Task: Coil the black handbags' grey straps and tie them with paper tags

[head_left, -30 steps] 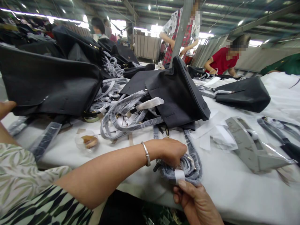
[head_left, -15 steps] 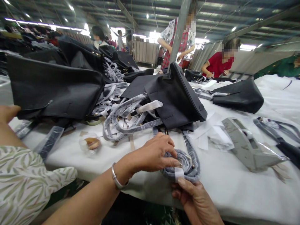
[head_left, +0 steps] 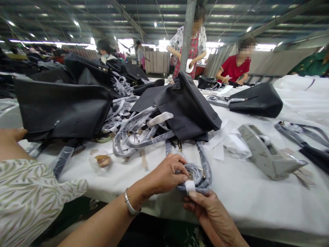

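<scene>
- Two bare hands work at the near edge of a counter covered in white, over a coiled strap in clear wrapping.
- The coiled strap lies just in front of a slumped black bag, with a white paper strip across its near side.
- The left hand, a silver bangle on its wrist, reaches in from the left. Its thumb and fingers are bent close together at the coil's left edge; whether they pinch it or only press it, I cannot tell.
- The right hand comes from below, thumb and forefinger closed on the coil's near edge at the strip's lower end, other fingers curled.
- To the right of the coil are loose white papers and a grey tape dispenser; another black bag lies farther back.
- To the left, wrapped straps tangle beside a large black bag, and a co-worker's hand is at that bag's edge.
- Behind the counter, a person in a red shirt leans over black items.
</scene>
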### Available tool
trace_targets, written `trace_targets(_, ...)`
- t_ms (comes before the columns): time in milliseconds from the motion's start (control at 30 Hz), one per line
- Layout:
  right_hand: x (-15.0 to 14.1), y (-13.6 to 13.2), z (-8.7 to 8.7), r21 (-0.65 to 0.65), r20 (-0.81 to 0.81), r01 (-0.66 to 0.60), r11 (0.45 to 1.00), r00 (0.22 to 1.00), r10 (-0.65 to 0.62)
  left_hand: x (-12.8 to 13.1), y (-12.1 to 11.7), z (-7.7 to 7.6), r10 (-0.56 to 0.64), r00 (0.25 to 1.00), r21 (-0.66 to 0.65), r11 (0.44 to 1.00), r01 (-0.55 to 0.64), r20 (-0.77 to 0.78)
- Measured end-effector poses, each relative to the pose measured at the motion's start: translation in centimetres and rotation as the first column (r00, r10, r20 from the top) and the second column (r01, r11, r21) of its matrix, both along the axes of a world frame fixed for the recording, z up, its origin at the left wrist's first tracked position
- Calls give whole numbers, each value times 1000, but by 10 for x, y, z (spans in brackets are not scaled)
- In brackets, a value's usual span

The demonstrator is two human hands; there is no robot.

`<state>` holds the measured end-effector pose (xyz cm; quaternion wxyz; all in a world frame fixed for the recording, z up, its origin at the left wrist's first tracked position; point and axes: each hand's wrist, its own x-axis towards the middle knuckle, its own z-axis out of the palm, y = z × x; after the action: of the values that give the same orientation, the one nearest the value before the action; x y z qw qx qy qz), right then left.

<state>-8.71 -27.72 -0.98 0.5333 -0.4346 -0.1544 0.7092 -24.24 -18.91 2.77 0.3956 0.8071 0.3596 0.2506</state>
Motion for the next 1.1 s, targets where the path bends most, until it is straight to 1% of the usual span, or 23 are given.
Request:
trace_targets(100, -1, -1, 0, 6, -12, 20, 1000, 1000, -20, 1, -8, -4, 18, 999, 76, 997, -22, 49)
trace_targets(200, -2, 0, 0, 14, -23, 33, 999, 999, -33, -1, -14, -7, 21, 999, 153, 988, -17, -26)
trace_targets(300, -3, 1, -1, 25, -29, 23, 999, 999, -22, -5, -15, -10, 16, 995, 169, 986, 0, -95)
trace_targets(367, -2, 1, 0, 49, -43, 4, 999, 999, -1, -7, -16, -12, 1, 996, 160, 987, 14, -94)
trace_targets(433, -2, 1, 1, 92, -59, -20, 996, 998, 26, -7, -19, -15, 8, 997, 146, 989, 3, -76)
trace_targets(533, 0, 0, 3, 143, -72, -34, 989, 996, 45, -5, -23, -21, 89, 996, 131, 987, -90, 13)
trace_targets(600, 0, 0, 2, 162, -82, -32, 986, 996, 46, -2, -26, -25, 130, 988, 148, 979, -141, 81)
trace_targets(667, -1, 0, 0, 172, -81, -28, 985, 996, 43, 0, -27, -28, 145, 984, 180, 970, -162, 102)
trace_targets(767, -5, -2, -2, 161, -18, -29, 987, 999, 32, 3, -30, -31, 161, 985, 194, 966, -170, 59)
trace_targets(867, -3, -7, 4, 90, 127, -101, 991, 988, 90, -2, -37, -37, 158, 987, 218, 964, -150, -19)
trace_targets(933, 10, -11, 9, 40, 239, -194, 980, 955, 179, -10, -43, -43, 144, 988, 256, 958, -127, -50)
trace_targets(1000, 34, -10, 11, -14, 375, -329, 944, 874, 310, -19, -45, -46, 147, 989, 296, 946, -132, -31)
trace_targets(1033, 49, -7, 11, -53, 458, -378, 924, 813, 359, -24, -43, -45, 186, 983, 321, 931, -177, 4)
trace_targets(1067, 65, -1, 11, -93, 546, -400, 912, 746, 383, -27, -39, -41, 248, 967, 349, 903, -250, 52)
trace_targets(1100, 79, 8, 11, -117, 628, -386, 915, 685, 369, -29, -32, -36, 325, 941, 390, 857, -337, 99)
